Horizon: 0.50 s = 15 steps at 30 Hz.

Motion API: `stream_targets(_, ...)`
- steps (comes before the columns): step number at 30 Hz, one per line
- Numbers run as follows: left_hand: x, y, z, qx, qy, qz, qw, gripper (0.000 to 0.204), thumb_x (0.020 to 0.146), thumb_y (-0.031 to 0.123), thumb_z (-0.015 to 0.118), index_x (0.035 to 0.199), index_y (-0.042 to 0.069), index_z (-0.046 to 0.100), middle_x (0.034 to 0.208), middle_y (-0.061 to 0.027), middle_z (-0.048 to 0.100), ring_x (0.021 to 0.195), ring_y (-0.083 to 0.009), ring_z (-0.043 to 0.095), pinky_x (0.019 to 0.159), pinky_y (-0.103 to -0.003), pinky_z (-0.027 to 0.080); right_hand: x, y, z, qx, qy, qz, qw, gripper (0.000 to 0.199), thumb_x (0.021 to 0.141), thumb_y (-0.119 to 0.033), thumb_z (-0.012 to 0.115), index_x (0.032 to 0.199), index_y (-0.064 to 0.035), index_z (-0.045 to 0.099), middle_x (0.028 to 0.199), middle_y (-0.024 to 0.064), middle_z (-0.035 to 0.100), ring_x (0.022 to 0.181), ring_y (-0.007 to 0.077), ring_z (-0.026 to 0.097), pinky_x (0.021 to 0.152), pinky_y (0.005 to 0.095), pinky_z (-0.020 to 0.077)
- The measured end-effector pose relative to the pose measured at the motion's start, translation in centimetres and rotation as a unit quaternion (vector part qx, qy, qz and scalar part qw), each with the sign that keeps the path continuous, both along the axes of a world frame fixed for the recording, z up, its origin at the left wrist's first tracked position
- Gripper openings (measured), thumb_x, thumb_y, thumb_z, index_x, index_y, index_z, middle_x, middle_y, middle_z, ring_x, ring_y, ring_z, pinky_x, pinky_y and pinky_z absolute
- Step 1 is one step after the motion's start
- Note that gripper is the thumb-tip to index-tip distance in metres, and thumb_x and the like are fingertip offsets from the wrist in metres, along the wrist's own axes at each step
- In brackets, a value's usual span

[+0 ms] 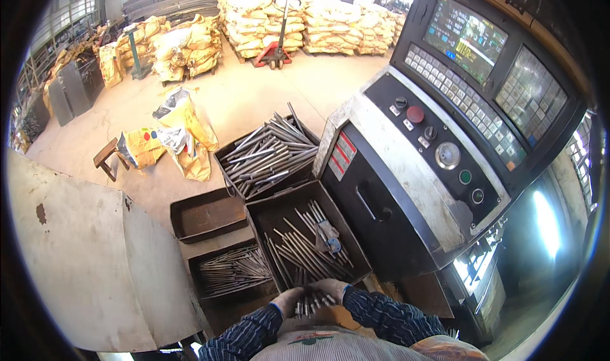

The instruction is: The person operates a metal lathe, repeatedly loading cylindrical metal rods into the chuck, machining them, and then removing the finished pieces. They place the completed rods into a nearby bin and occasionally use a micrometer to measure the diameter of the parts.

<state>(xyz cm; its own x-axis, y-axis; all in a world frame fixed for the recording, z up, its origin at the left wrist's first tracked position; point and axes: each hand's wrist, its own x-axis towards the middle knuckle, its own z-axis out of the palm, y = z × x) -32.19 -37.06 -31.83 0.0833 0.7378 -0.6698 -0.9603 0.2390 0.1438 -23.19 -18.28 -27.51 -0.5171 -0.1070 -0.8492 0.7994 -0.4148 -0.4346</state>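
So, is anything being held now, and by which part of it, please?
Yes: a bunch of slim metal rods, between the left hand and the right hand. Some ends stick out below the hands; the exact grip along them is hidden.

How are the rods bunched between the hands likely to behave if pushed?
Probably stiff: the rods look straight and metallic. Likely to roll or slide apart if the left hand and right hand loosen, being slim and seemingly round. Perhaps heavy for their size, given that metallic look.
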Motion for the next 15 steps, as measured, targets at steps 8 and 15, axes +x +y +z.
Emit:
stream_targets(8,-0.9,-2.1,10.2,0.03,0.365,-0.197,0.909,0.034,0.102,0.021,0.054,0.129,0.002,0.062,0.123,-0.015,0.067,0.114,-0.0227,0.063,0.098,-0.034,0.049,1.2,-2.1,6.7,0.12,0.038,0.018,0.992,0.035,0.105,-0.029,0.051,0.113,-0.0005,0.069,0.098,0.0086,0.071,0.087,0.0176,0.067,0.077,0.0296,0.0529)
stream_targets(15,-1.4,-2.1,17.2,0.036,0.276,0.042,0.96,0.05,0.094,0.022,0.068,0.135,0.0,0.051,0.121,-0.0132,0.064,0.11,-0.021,0.064,0.098,-0.034,0.053,-0.8,-3.9,15.1,0.198,0.159,-0.024,0.967,0.033,0.102,-0.022,0.059,0.127,-0.0015,0.06,0.105,0.0108,0.069,0.094,0.0176,0.066,0.084,0.03,0.0545)
